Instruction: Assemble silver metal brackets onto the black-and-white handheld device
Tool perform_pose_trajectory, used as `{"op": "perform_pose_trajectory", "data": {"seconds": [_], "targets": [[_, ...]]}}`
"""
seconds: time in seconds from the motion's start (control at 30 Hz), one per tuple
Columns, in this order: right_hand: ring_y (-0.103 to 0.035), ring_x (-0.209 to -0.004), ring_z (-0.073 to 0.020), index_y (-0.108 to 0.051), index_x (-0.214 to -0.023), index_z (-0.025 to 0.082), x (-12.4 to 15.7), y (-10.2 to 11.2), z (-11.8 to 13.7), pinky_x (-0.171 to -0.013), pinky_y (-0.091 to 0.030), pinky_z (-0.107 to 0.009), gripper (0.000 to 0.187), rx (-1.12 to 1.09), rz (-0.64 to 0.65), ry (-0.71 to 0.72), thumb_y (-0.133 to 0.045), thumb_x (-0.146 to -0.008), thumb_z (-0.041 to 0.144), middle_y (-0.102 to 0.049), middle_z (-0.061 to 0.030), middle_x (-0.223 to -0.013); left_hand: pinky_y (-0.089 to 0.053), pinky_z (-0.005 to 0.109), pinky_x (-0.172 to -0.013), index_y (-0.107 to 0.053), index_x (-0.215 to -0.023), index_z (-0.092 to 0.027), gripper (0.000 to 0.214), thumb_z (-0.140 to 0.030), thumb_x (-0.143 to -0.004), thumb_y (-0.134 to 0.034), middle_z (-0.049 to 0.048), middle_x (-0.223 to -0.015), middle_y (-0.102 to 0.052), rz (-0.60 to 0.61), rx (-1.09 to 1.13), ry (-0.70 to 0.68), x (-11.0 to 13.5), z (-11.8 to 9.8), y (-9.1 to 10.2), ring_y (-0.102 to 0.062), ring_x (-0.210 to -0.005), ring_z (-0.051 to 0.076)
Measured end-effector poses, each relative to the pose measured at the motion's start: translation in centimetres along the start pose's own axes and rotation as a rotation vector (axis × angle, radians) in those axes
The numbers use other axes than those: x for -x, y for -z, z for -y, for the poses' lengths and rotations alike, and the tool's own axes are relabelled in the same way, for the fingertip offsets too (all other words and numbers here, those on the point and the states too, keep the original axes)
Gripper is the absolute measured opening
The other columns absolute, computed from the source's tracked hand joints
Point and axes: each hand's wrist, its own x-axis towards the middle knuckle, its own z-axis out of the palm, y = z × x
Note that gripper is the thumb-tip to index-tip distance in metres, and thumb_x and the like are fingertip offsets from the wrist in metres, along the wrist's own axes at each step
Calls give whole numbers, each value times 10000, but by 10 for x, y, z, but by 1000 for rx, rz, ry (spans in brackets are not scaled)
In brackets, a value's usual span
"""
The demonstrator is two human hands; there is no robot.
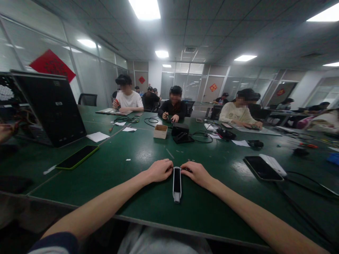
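Observation:
A slim, elongated device (pixel 177 181) with a dark face and a pale silver rim lies on the green table in front of me. Its narrower, light-grey end points toward my body. At its far end, my left hand (pixel 159 170) has its fingers curled against the left corner. My right hand (pixel 198 173) pinches at the opposite corner, thumb and fingers close together. Both hands rest low, near the tabletop. Exactly what the fingertips grip is partly hidden. Two tiny light-coloured pieces (pixel 191 160) lie just beyond my right hand.
A green-edged phone (pixel 78 157) and a computer case (pixel 50 107) stand left. Ahead are a small open box (pixel 160 132) and a black device (pixel 181 133) with cables. Another phone (pixel 263 168) lies right. Several people work around the green table (pixel 137 190).

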Motion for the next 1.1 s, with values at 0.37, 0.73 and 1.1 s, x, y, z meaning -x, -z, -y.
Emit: {"op": "perform_pose_trajectory", "data": {"seconds": [0.37,0.73,1.1], "targets": [[-586,-1021,-237,-642,-1072,182,9,52,-39,-923,-440,-363,256,296,-18,-105,-487,-931,330,-645,-117,-1079,-459,274,-678,-577,-931,-189,137,-229,-896,-450,48,-917,-627,13,19,-2,-1,0,3,-601,-787,175],[-458,-1218,-420,-495,-1311,100,99,120,-155,-941,-340,-535,542,662,196,-1258,-440,-922,473,-451,-285,-1325,-448,275,-672,-574,-920,-192,136,-236,-893,-448,37,-890,-617,-11,48,-28,-3,6,-2,-591,-769,171],[-172,-1332,-521,-370,-1428,225,65,83,-142,-863,-193,-827,703,534,110,-1445,-412,-860,636,-119,-213,-1529,-444,285,-687,-576,-916,-183,138,-233,-895,-449,47,-875,-611,-12,23,-39,-6,7,-4,-586,-778,183]]}}
